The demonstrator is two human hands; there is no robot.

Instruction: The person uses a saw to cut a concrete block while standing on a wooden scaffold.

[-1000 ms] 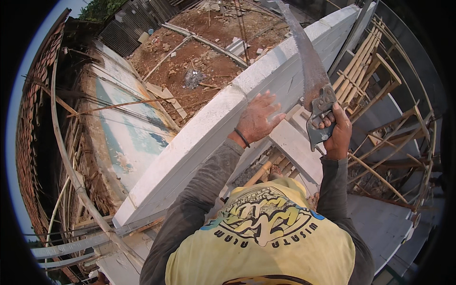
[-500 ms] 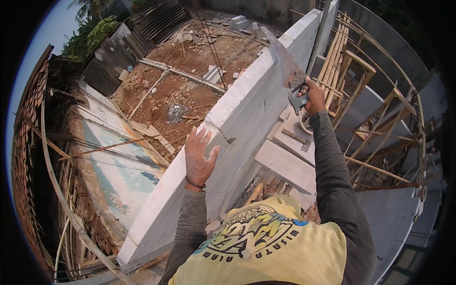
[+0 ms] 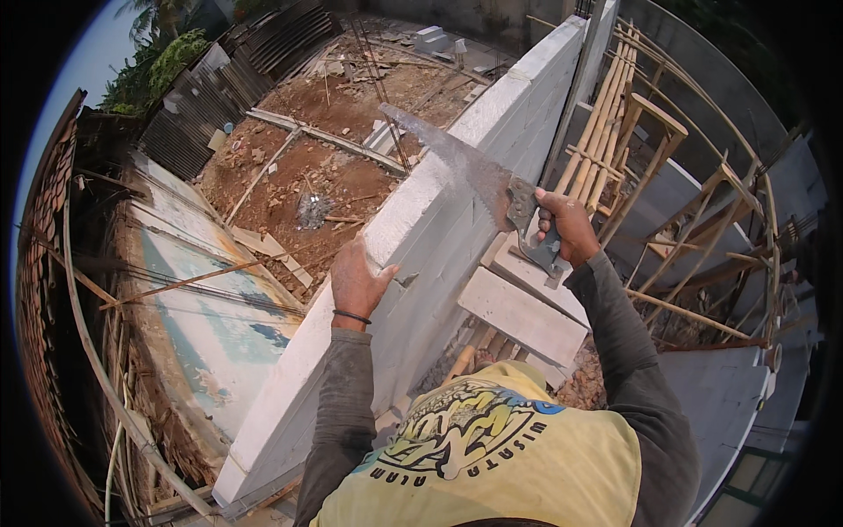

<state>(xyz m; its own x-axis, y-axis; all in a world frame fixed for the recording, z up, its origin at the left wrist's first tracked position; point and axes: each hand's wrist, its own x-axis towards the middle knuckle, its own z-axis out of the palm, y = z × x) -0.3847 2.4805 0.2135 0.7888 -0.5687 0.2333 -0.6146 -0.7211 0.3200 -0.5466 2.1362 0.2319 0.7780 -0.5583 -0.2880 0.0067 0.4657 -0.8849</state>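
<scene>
The fingers (image 3: pixel 548 207) of the right hand (image 3: pixel 575 235) are wrapped around the grey handle of a hand saw (image 3: pixel 481 183), whose blade slants up and leftward over the top of a white block wall (image 3: pixel 432 255); whether the teeth touch the wall cannot be told. The left hand (image 3: pixel 356 279) rests on the wall's top, thumb spread from the other fingers, with a chipped notch (image 3: pixel 407 281) just beside the thumb. A dark band (image 3: pixel 352 314) circles the left wrist, and dark grey sleeves cover both arms, beside a yellow shirt (image 3: pixel 527 457). Below the saw, to the right of the wall, lies a pale flat slab (image 3: pixel 522 314). Farther right, bamboo poles (image 3: pixel 608 123) lie side by side. Beyond the wall spreads reddish soil (image 3: pixel 262 189), with dark corrugated sheets (image 3: pixel 189 123) at its left edge.
</scene>
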